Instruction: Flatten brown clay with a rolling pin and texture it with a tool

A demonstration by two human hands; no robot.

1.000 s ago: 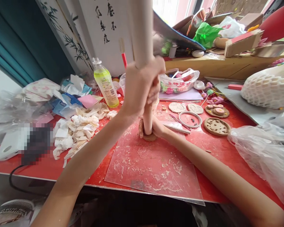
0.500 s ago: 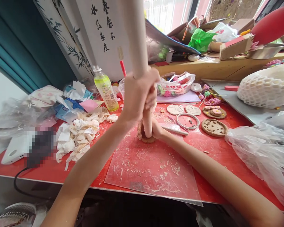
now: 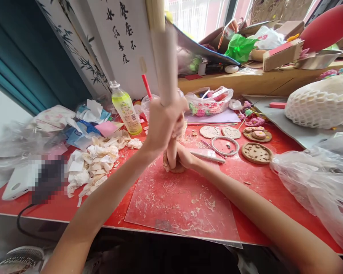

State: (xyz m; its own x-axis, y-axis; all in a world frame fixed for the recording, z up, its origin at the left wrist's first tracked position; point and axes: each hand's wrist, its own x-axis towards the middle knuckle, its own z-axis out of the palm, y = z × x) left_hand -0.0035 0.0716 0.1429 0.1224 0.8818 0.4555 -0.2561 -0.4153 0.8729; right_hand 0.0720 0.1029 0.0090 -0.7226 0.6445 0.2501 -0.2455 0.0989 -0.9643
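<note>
- While my left hand (image 3: 162, 123) is wrapped tight round the rolling pin (image 3: 164, 72), I hold the pin nearly upright, its lower end planted on the clay lump (image 3: 177, 168) just below my fist.
- Left of that hand, well apart, lie the crumpled tissues (image 3: 94, 160) and the green drink bottle (image 3: 125, 108); neither touches what I am working.
- As far as I can judge, the pin is stiff, smooth wood and top-heavy held this way, since most of its length stands above my fist; a grip low on the shaft, where I have it, keeps the tip from wandering.
- Directly under the pin's end, the clay sits on the clear plastic sheet (image 3: 185, 205), which lies on the red table (image 3: 263, 182).
- I judge the clay soft and a little tacky: it will dent under pressure and may cling to the wood, so it wants holding at its rim.
- My right hand (image 3: 183, 156) is cupped, fingers curled round the far side of the lump, touching it and steadying it beside the pin.
- Right of that hand, near but apart, lie a thin tool (image 3: 207, 156), a ring (image 3: 225, 145) and flat clay discs (image 3: 256, 152), which look brittle.
</note>
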